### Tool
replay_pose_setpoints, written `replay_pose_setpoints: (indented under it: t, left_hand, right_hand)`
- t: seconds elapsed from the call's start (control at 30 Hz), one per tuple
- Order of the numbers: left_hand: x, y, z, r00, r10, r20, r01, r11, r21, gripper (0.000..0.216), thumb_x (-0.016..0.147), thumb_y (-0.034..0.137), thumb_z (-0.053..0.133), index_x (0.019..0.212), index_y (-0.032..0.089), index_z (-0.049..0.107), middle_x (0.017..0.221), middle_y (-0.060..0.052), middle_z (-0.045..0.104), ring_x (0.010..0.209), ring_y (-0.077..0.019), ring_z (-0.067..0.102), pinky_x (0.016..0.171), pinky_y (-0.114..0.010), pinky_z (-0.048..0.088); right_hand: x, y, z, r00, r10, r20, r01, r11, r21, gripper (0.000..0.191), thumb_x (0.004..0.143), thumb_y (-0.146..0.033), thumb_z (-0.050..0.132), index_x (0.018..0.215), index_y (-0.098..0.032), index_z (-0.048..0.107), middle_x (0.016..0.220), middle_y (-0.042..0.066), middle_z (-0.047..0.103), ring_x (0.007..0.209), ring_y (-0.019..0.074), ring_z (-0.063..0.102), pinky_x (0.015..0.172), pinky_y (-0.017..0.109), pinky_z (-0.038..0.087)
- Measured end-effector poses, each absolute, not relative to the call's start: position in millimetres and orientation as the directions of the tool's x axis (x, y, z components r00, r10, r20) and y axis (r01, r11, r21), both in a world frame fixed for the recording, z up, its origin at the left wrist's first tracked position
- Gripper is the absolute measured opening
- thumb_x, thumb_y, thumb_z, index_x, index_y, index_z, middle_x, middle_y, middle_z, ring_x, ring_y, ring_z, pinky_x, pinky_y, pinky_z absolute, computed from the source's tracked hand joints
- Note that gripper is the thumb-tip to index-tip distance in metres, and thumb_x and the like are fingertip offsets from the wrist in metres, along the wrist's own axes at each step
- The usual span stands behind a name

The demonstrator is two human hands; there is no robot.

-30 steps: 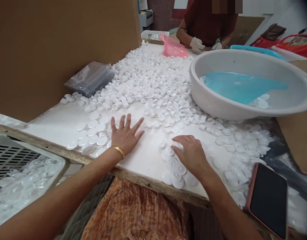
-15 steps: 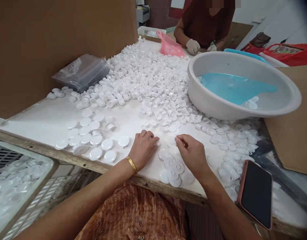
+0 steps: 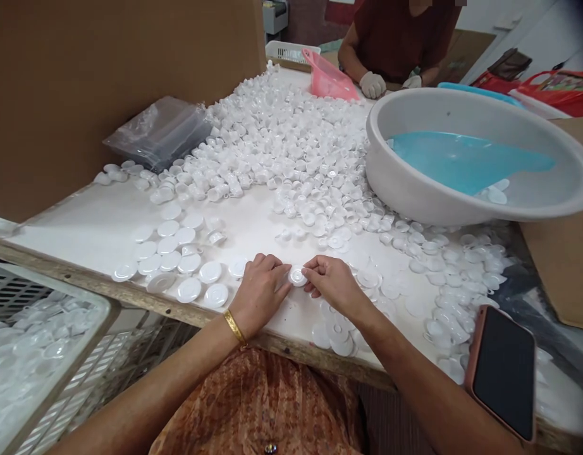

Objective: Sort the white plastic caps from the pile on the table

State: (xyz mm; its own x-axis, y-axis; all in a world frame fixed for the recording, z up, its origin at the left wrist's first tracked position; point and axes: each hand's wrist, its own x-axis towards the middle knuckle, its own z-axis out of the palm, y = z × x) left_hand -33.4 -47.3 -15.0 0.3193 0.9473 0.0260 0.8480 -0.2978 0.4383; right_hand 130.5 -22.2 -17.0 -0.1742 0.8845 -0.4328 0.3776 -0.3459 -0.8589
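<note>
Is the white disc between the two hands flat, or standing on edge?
Not on edge: the white disc shows its round ringed face, between left hand and right hand; exact tilt, cannot tell.

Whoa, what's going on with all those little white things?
The person's left hand and right hand hold a small white disc between them at the table. More discs lie to the left, and a heap of white pieces spreads behind, beside a grey basin. Across from them, another person wears pale gloves.
</note>
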Motion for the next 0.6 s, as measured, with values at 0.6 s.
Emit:
replay_pose_setpoints:
  t: [0.6]
  left_hand:
    - [26, 12, -31, 0.200, 0.958, 0.207, 0.952, -0.240, 0.191, 0.054, 0.087, 0.026, 0.043, 0.138, 0.034, 0.027, 0.128, -0.011, 0.040, 0.113, -0.0266, 0.036, 0.090, -0.044, 0.032]
  right_hand:
    - [134, -25, -29, -0.249, 0.810, -0.531, 0.201, -0.493, -0.846, 0.007, 0.074, -0.016, 0.048, 0.073, -0.016, 0.055, 0.066, 0.002, 0.063, 0.062, 0.0137, 0.064, 0.062, 0.027, 0.055]
